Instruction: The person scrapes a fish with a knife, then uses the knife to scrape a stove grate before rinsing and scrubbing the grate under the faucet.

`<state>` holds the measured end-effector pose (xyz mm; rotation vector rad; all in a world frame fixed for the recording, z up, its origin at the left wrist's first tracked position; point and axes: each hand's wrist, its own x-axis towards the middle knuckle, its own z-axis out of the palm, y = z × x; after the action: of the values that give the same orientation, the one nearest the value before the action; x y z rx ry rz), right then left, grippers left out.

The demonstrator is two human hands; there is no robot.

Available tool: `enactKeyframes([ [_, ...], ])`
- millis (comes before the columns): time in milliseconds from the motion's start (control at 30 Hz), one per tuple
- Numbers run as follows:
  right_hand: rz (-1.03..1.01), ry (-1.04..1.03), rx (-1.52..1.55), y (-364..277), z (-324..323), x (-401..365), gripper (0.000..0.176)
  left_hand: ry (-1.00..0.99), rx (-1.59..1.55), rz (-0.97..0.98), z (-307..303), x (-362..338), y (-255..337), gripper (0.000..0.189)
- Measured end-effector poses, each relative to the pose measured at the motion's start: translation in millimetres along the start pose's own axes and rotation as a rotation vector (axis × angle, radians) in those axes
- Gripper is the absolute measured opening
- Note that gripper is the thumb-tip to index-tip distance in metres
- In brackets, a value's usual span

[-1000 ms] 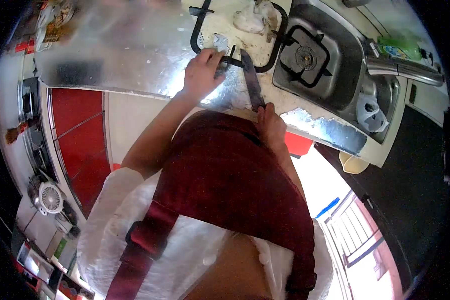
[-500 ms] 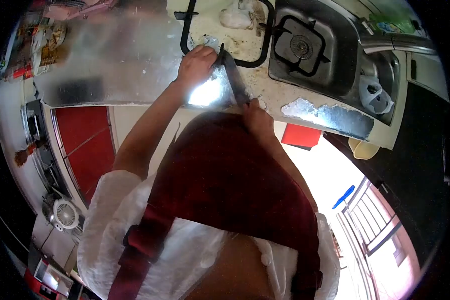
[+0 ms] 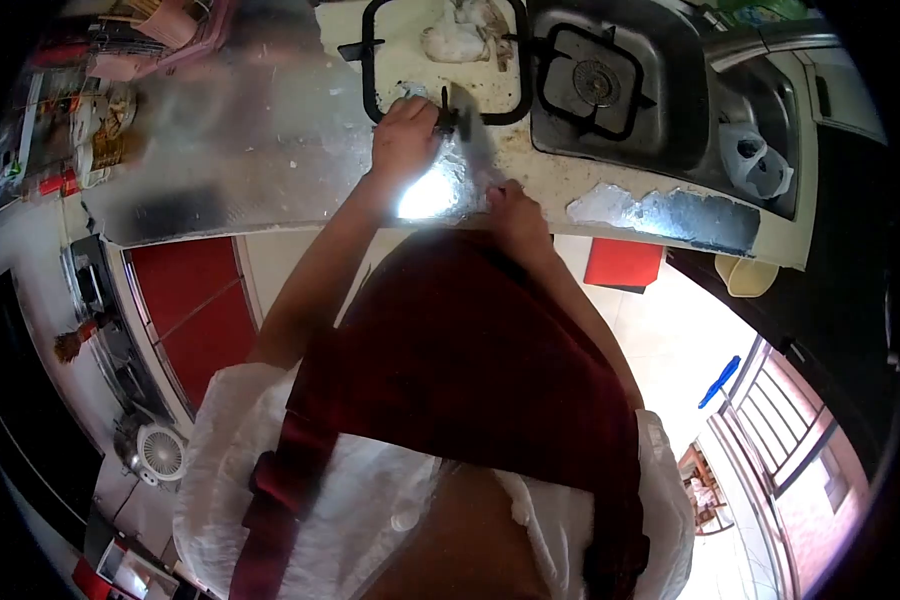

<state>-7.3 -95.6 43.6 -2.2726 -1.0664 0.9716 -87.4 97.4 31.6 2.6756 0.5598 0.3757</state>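
My right hand is closed around the handle end of a knife, just inside the near edge of the worktop, with the blurred blade pointing away from me and slightly left. The blade reaches the near side of a square black pot stand, beside its upright prong (whether metal meets metal there, I can't tell). My left hand is at the stand's near left corner, fingers bent and partly closed; I can't tell how firmly they have hold of it. Between my hands there is only a narrow gap, while the silver surface runs wide to my left, as far as a pink tray at the far side. A whitish bundle lies inside the stand's frame. On my right, the sink sits close to the stand, so there is less room that way (its basin holds a second black stand). A plastic bag lies in the smaller basin. My apron comes right up to the near edge, under my wrists.
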Motion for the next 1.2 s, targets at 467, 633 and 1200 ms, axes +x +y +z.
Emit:
enactKeyframes([
  [467,0.357,-0.196,-0.109,7.1,-1.3,-13.8,0.044,0.060,0.010,-0.003,15.3,9.0,-0.7,0.019],
  [633,0.080,-0.054,-0.051,47.8,51.2,-1.2,0.037,0.016,0.026,0.001,11.8,12.3,-0.7,0.020],
  [1200,0.199,-0.028,-0.209,17.5,1.8,-14.9,0.032,0.002,-0.101,-0.045,9.4,11.2,-4.0,0.027],
])
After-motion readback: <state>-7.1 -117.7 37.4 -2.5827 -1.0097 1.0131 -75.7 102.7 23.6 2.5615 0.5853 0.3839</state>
